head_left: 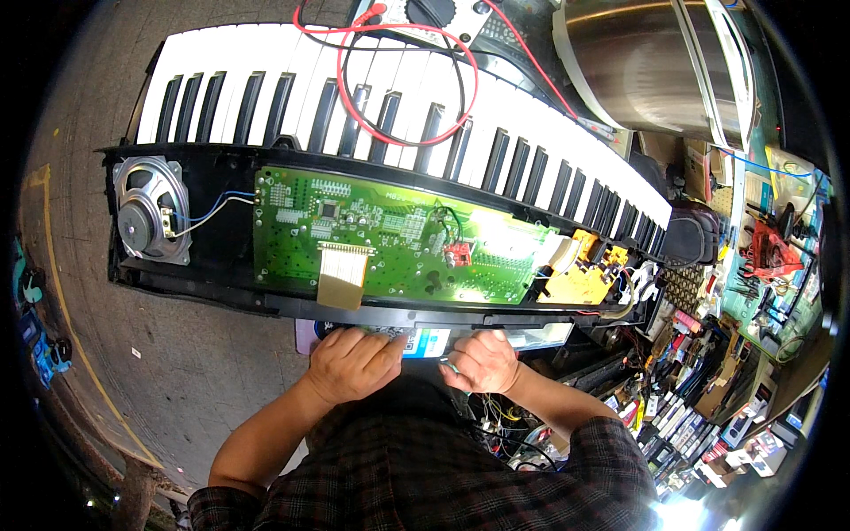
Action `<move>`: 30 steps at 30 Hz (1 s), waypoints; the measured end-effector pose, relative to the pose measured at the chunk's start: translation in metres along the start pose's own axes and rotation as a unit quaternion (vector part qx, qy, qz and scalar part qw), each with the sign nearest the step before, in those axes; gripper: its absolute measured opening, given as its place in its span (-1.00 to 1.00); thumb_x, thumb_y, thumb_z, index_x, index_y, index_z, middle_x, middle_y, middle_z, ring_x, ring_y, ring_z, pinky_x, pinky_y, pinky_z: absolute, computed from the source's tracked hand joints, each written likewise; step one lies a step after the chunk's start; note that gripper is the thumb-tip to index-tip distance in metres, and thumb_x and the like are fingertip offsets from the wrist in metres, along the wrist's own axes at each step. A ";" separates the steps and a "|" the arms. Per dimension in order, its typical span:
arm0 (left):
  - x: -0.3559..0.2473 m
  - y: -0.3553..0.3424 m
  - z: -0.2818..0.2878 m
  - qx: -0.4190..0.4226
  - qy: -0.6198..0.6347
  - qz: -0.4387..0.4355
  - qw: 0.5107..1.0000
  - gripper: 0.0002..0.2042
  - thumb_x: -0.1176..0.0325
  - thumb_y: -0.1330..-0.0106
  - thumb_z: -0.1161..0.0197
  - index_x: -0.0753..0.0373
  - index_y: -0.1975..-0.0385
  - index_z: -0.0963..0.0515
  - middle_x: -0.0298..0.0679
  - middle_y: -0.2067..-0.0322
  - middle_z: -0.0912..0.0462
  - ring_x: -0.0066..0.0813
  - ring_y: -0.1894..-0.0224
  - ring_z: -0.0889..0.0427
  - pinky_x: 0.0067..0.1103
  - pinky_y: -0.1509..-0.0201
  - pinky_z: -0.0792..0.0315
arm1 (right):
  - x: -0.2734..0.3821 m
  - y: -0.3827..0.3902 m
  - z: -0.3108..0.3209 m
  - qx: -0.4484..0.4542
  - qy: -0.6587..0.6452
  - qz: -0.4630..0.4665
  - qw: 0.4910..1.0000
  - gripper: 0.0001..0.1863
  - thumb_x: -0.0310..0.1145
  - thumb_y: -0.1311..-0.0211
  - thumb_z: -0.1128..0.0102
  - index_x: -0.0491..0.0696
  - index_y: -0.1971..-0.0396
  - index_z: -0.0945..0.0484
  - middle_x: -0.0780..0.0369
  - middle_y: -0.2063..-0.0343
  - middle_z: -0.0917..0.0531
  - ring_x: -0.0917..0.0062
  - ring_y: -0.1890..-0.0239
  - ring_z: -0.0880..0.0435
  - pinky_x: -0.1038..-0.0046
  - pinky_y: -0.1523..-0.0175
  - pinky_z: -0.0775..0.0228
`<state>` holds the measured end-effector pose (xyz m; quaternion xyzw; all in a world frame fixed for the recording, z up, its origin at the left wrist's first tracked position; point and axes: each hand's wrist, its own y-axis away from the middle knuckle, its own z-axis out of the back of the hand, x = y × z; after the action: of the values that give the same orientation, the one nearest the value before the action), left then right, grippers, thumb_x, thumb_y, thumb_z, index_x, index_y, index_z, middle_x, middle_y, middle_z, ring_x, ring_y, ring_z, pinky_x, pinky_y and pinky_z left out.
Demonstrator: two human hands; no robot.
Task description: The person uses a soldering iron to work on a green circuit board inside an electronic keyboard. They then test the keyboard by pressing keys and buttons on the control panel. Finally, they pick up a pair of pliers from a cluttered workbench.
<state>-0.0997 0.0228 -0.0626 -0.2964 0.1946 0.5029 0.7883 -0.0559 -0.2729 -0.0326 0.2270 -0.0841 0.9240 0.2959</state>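
Note:
An electronic keyboard point(204, 55) lies with its case opened, keys on the far side. Inside its black tray sit a green circuit board point(390, 232), a round speaker point(142, 208) and a smaller yellow-orange board point(580, 270). My left hand point(357, 363) is closed at the tray's near edge, its fingers curled; what they grip is hidden. My right hand point(482, 361) is likewise closed by that edge, a bit of something teal showing beside its fingers. Between and beyond the hands shows a blue and white printed sheet or package point(427, 342), partly under the edge.
A multimeter point(429, 13) stands beyond the keys, its red and black leads point(475, 88) looped across them. A metallic cylinder point(651, 57) is at the far right. Cluttered shelves of parts, cables and boxes point(691, 425) fill the right. Grey floor point(204, 380) lies left.

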 end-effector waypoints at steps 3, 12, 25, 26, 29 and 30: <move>0.000 0.000 0.001 0.003 0.000 -0.001 1.000 -0.67 0.25 -0.25 -0.44 0.08 -0.02 -0.76 -0.49 0.33 -0.64 -0.51 0.34 -0.57 -0.57 0.24 -0.46 | 0.000 0.001 -0.001 0.000 0.002 -0.001 1.000 -0.75 -0.21 -0.03 -0.59 0.12 0.36 -0.66 0.40 0.30 -0.65 0.46 0.29 -0.59 0.36 0.12 -0.28; 0.000 0.000 -0.001 0.000 0.000 0.003 1.000 -0.68 0.27 -0.24 -0.44 0.09 0.00 -0.76 -0.47 0.34 -0.65 -0.50 0.34 -0.59 -0.55 0.25 -0.47 | 0.000 0.000 -0.001 -0.004 0.006 0.002 1.000 -0.74 -0.21 -0.01 -0.60 0.11 0.37 -0.65 0.39 0.31 -0.64 0.46 0.27 -0.59 0.35 0.12 -0.28; -0.008 -0.005 0.003 0.022 0.018 0.024 0.999 -0.73 0.35 -0.22 -0.48 0.11 0.07 -0.74 -0.40 0.32 -0.68 -0.36 0.27 -0.65 -0.44 0.19 -0.50 | 0.004 -0.002 0.008 -0.022 -0.022 0.002 1.000 -0.75 -0.19 -0.09 -0.57 0.09 0.37 -0.63 0.34 0.39 -0.54 0.42 0.35 -0.53 0.37 0.17 -0.32; -0.009 -0.007 0.005 0.030 0.023 0.025 0.999 -0.74 0.35 -0.22 -0.48 0.12 0.08 -0.74 -0.37 0.32 -0.68 -0.32 0.27 -0.65 -0.42 0.18 -0.51 | 0.004 0.001 0.009 -0.018 -0.010 0.004 1.000 -0.72 -0.11 -0.15 -0.53 0.07 0.36 -0.60 0.31 0.36 -0.54 0.41 0.30 -0.54 0.35 0.14 -0.33; -0.014 -0.013 0.008 0.046 0.057 0.045 0.996 -0.76 0.37 -0.24 -0.49 0.17 0.10 -0.72 -0.27 0.30 -0.69 -0.20 0.26 -0.65 -0.33 0.15 -0.53 | 0.004 0.002 0.014 -0.038 -0.035 -0.004 0.999 -0.67 -0.06 -0.10 -0.56 0.06 0.38 -0.62 0.30 0.32 -0.60 0.38 0.28 -0.58 0.30 0.14 -0.33; -0.019 -0.015 0.011 0.045 0.065 0.043 0.996 -0.77 0.41 -0.24 -0.49 0.21 0.11 -0.71 -0.20 0.29 -0.69 -0.12 0.25 -0.66 -0.27 0.13 -0.53 | 0.003 0.004 0.011 -0.064 -0.049 -0.004 0.997 -0.64 -0.02 -0.14 -0.53 0.04 0.35 -0.60 0.27 0.31 -0.57 0.33 0.23 -0.59 0.30 0.08 -0.38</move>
<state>-0.0937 0.0121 -0.0390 -0.2846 0.2806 0.5069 0.7637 -0.0558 -0.2779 -0.0212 0.2534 -0.1564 0.9033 0.3087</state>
